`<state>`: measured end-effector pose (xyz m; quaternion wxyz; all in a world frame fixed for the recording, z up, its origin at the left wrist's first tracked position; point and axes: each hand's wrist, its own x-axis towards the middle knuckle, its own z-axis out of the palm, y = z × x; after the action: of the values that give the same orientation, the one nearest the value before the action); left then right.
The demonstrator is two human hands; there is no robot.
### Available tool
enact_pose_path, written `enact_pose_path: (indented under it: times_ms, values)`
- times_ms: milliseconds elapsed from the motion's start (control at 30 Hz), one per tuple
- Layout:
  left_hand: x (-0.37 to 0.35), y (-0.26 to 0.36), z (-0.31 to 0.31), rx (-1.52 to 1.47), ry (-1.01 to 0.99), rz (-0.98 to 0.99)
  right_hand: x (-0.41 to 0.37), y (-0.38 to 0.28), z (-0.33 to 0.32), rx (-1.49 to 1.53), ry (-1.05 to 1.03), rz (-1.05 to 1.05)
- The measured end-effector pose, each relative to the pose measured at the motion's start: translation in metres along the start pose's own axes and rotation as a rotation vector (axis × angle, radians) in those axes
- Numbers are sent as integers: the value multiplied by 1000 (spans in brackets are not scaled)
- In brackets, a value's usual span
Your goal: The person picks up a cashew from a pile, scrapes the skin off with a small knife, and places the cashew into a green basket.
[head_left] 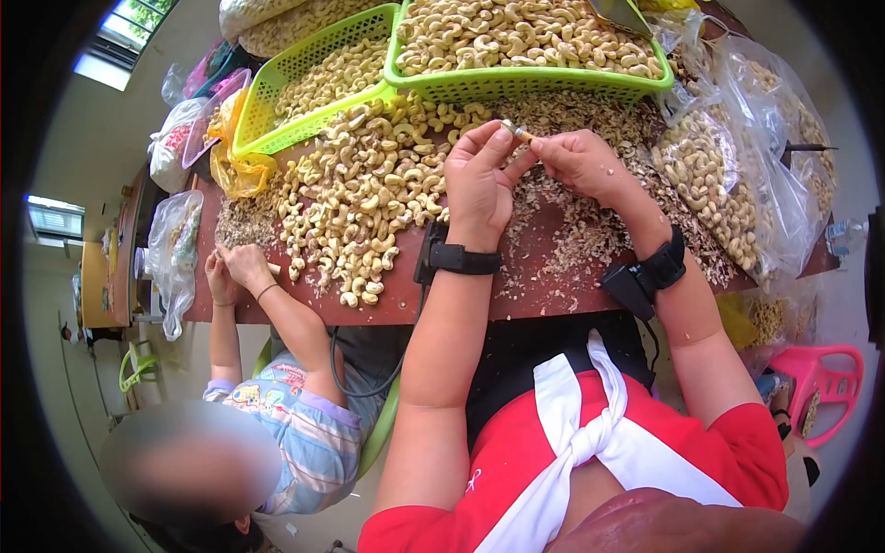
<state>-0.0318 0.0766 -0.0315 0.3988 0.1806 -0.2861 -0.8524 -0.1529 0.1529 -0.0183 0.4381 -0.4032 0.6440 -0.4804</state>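
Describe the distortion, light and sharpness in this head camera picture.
Head view: the fisheye lens bows the table and leaves a black ring around the frame; the window at upper left is blown out; the plastic bags show glare; the left hand and right hand, pinching a small piece, are sharp; a blurred patch lies at lower left.

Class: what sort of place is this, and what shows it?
Probably a cashew-sorting workshop: cashews heaped on the table, a full green basket, left hand and right hand pinching a small piece.
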Motion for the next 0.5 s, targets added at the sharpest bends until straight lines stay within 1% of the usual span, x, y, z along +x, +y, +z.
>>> enact_pose_path:
  times_ms: [167, 233, 367, 433, 500]
  values:
    - [2, -1, -3, 15, -52, 8, -3, -5, -4, -10, -18, 33]
    - [0, 1, 1, -55, -25, -16, -4, -7, -4, -41, 17, 22]
    - [-2, 4, 0, -48, -76, 13, 4, 4, -15, -41, 69, -17]
    - [-3, 7, 3, -28, -30, 24, 2, 0, -14, -61, 26, -29]
    - [-5, 9, 6, 44, -12, 36, 2, -2, -12, -65, 34, -18]
